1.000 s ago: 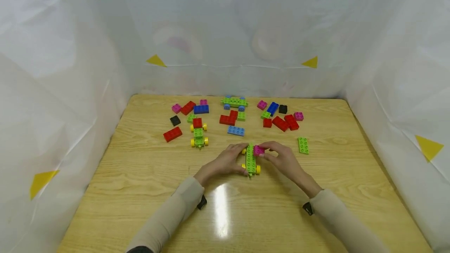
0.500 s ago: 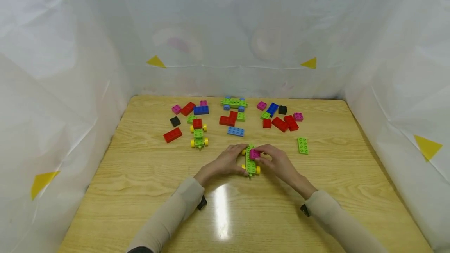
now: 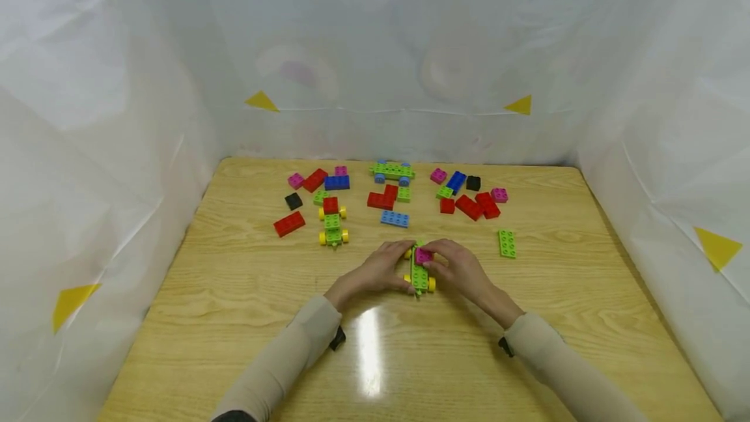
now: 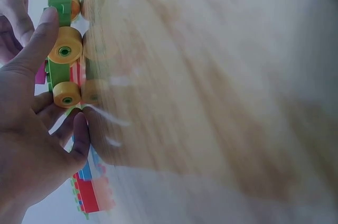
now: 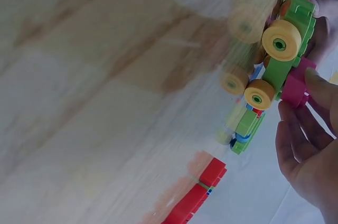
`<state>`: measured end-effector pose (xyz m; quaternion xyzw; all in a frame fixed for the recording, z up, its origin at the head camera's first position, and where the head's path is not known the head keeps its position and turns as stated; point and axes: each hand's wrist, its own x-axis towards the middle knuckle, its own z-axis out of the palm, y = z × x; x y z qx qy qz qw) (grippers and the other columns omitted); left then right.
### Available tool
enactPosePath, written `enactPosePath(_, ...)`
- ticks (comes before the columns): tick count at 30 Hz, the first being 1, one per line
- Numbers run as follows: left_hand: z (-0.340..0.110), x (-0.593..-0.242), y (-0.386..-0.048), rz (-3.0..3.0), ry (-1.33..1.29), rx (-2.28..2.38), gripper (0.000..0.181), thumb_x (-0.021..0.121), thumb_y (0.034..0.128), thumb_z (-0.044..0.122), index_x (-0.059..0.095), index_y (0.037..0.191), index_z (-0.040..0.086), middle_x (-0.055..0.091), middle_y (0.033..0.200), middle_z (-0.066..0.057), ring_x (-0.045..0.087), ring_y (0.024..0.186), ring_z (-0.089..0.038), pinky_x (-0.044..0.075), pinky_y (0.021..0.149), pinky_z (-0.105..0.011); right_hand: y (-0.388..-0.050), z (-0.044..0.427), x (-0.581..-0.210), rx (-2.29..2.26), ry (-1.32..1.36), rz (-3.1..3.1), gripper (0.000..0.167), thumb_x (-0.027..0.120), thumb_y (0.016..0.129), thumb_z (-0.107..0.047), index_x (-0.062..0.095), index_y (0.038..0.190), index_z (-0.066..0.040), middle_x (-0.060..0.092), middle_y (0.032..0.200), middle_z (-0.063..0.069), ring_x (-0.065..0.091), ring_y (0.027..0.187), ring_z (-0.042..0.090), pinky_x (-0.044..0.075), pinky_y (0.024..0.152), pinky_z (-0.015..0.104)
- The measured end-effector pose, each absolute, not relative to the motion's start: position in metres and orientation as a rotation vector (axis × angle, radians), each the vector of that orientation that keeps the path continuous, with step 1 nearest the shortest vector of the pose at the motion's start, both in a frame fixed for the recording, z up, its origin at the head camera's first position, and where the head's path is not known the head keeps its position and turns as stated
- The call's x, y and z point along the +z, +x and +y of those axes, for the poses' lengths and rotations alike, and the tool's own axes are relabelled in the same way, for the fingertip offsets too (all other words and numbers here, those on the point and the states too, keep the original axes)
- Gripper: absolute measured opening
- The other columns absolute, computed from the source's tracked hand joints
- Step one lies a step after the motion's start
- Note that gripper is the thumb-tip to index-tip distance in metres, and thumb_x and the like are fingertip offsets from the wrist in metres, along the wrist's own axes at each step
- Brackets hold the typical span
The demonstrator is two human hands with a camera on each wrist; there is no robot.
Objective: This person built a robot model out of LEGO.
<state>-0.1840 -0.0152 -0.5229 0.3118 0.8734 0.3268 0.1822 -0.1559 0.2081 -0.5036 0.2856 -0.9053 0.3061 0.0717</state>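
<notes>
A green toy car base with yellow wheels stands lengthwise on the table in front of me. My left hand holds it from the left, thumb at the near end and fingers at the far end. Between the thumb and fingers of my right hand is a magenta brick, over the far part of the base's studs. In the right wrist view the magenta brick sits against the studded top of the base; whether it is fully pressed down I cannot tell.
Left of the hands stands another green car base with yellow wheels and a red brick. A blue-wheeled base is at the back. Loose bricks include a light blue one and a green one at right.
My right hand has moved left with the magenta brick, from the right side of the base to over its studs. The left hand keeps its hold on the base.
</notes>
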Motion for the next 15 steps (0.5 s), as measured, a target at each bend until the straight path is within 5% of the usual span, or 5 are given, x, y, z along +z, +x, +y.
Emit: enactPosePath(15, -0.0141, -0.5218, -0.1826, 2.462, 0.85, 0.903, 0.101, 0.08, 0.0741, 0.047, 0.024, 0.153, 0.017, 0.029, 0.155, -0.002, 0.027, 0.14, -0.021, 0.028, 0.112, -0.039, -0.1607, 0.2037, -0.5027, 0.882, 0.92, -2.652, 0.028, 0.077, 0.08, -0.006, 0.071, 0.108, -0.004, 0.068, 0.104, 0.007, 0.064, 0.097, 0.023, 0.053, 0.086, 0.04)
